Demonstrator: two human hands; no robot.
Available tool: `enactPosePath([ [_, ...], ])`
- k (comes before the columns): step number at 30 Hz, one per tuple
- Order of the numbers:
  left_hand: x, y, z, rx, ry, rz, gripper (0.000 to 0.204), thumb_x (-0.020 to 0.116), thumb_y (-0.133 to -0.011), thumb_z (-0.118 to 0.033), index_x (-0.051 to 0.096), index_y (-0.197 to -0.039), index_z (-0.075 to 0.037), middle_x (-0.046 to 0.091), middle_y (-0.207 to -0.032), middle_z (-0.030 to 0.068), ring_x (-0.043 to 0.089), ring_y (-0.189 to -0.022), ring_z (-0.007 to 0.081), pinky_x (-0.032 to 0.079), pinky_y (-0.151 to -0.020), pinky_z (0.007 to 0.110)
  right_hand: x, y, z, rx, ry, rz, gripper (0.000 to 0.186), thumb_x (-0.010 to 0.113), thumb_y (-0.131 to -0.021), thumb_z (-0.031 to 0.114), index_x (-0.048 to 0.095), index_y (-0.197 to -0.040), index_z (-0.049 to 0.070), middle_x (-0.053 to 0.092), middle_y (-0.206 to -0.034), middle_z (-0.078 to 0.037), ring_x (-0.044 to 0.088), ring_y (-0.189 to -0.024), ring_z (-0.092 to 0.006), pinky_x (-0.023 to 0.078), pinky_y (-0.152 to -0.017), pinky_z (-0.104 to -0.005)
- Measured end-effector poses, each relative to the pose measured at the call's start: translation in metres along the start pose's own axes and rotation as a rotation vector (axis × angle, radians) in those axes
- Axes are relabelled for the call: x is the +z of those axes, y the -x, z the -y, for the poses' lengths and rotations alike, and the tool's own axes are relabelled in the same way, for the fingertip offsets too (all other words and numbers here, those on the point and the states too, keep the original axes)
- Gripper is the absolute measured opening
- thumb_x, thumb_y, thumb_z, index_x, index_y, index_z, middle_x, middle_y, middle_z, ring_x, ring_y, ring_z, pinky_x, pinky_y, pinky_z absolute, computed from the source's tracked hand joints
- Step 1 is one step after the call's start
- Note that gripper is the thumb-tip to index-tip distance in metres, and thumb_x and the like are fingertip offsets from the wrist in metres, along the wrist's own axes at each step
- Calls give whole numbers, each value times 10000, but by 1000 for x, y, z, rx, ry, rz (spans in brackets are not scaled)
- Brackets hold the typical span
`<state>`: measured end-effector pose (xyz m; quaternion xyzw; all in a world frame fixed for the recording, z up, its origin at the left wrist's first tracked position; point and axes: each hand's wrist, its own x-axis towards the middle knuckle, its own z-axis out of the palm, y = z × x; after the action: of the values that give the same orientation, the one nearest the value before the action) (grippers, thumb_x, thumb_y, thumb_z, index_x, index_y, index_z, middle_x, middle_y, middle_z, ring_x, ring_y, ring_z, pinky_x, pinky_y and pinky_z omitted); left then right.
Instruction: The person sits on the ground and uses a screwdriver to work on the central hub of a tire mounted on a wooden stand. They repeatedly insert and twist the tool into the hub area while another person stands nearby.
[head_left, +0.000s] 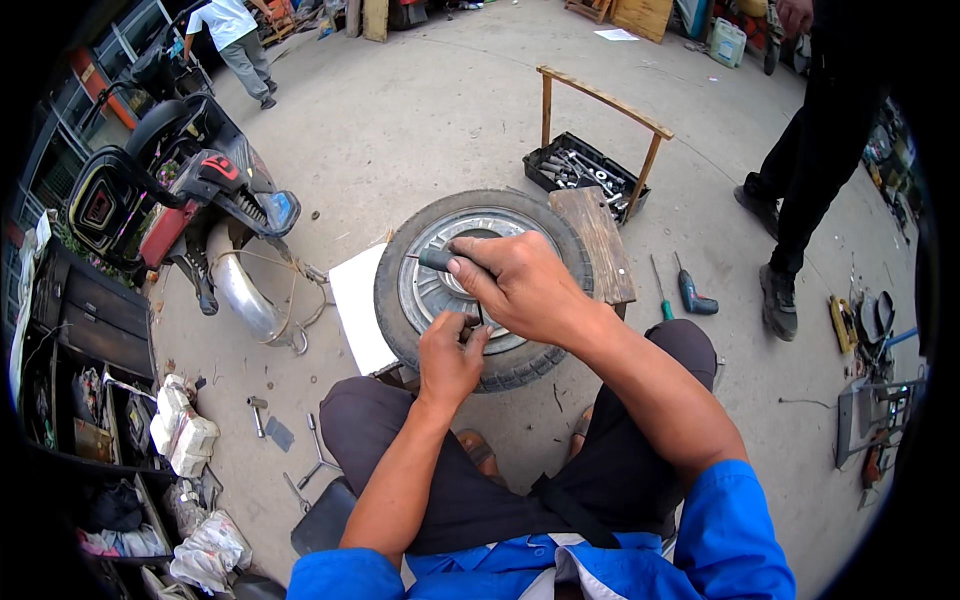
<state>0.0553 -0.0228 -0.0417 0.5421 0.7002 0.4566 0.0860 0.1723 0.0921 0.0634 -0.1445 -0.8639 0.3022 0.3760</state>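
A wheel with a black tyre [390, 302] and metal rim [420, 285] lies flat in front of me, over a white sheet [355, 315] and a worn wooden board [593, 225]. Above the hub, my right hand [515, 285] is closed round the dark green handle [434, 259] of a tool, whose thin shaft points left. My left hand [452, 362], lower on the wheel, has its fingers pinched on a thin black rod [480, 313] near the hub. What the rod's lower end touches is unclear. My fingers partly hide the middle of the wheel.
A wood-handled toolbox [560, 165] sits beyond the wheel. A screwdriver [666, 305] and power tool [696, 300] lie at right, near a standing person's legs [800, 210]. A scooter [180, 190], metal pipe [250, 300] and cluttered shelves [90, 440] fill the left. Another person [235, 45] walks behind.
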Motion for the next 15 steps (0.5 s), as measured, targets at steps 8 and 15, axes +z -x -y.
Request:
enactPosePath([
  [8, 3, -9, 5, 96, 38, -94, 127, 763, -811, -93, 687, -882, -21, 603, -762, 114, 620, -653, 324, 458, -582, 413, 3, -7, 23, 88, 167, -34, 337, 585, -893, 52, 664, -1204, -51, 604, -603, -215, 621, -519, -326, 498, -545, -414],
  [15, -4, -7, -4, 193, -17, -113, 78, 722, -829, -85, 659, -870, -62, 595, -795, 126, 618, -738, 394, 457, -610, 463, -17, -27, 31, 131, 212, 282, 425, 601, -915, 193, 607, -1177, -141, 645, -687, -272, 675, -677, -417, 544, -678, -473],
])
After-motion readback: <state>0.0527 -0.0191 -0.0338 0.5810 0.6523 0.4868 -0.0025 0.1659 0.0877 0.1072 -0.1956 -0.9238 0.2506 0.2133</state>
